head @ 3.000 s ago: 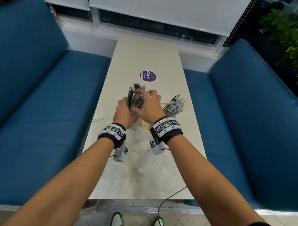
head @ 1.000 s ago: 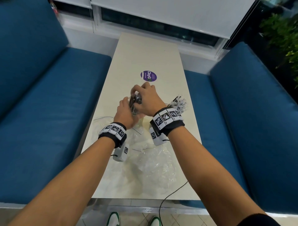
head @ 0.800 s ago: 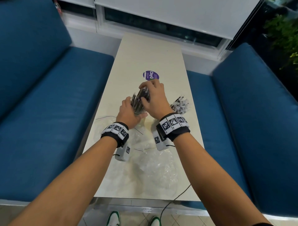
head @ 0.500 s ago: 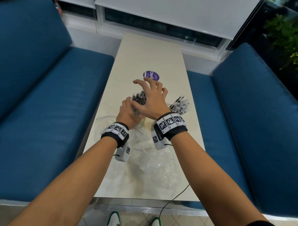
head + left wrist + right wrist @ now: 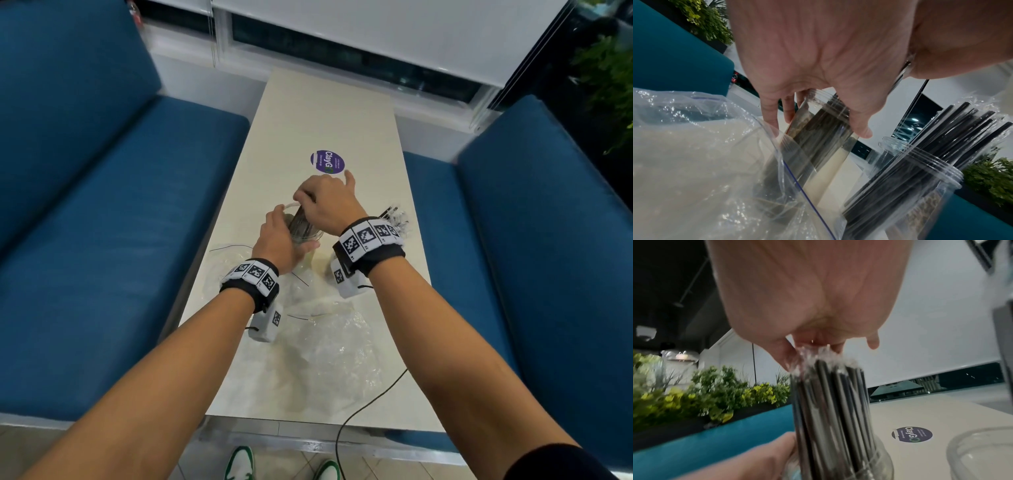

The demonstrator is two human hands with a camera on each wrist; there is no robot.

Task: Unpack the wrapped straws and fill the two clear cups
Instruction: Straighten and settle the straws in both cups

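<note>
Cream table: left hand grips cup, right hand pinches straws.

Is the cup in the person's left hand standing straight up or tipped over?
Tipped. The left hand grips the clear cup at a slant, its rim leaning away, while the right hand holds the straws in it.

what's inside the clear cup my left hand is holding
A bundle of black wrapped straws stands in the clear cup, gripped by the left hand. The right hand covers their tops.
</note>
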